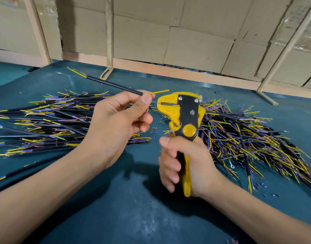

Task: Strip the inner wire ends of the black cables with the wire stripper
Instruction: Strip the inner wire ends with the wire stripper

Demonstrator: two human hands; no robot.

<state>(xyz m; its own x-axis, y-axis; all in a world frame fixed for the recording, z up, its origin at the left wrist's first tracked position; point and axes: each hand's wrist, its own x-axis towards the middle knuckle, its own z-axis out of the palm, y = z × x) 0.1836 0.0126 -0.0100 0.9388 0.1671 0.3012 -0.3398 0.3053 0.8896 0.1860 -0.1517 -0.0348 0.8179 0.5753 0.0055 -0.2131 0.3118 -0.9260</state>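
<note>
Two hands worked mid-frame: left hand (119, 118) pinched a black cable (114, 84) with its yellow inner wire (159, 92) aimed toward the wire stripper (183, 118), gripped upright by right hand (184, 166), cable piles (50, 120) flanking on the tabletop (133, 217) for reach.

Even overhead light, wide-angle edge distortion

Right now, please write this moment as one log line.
left hand: holds black cable | right hand: grips wire stripper | yellow wire: outside jaws
</note>
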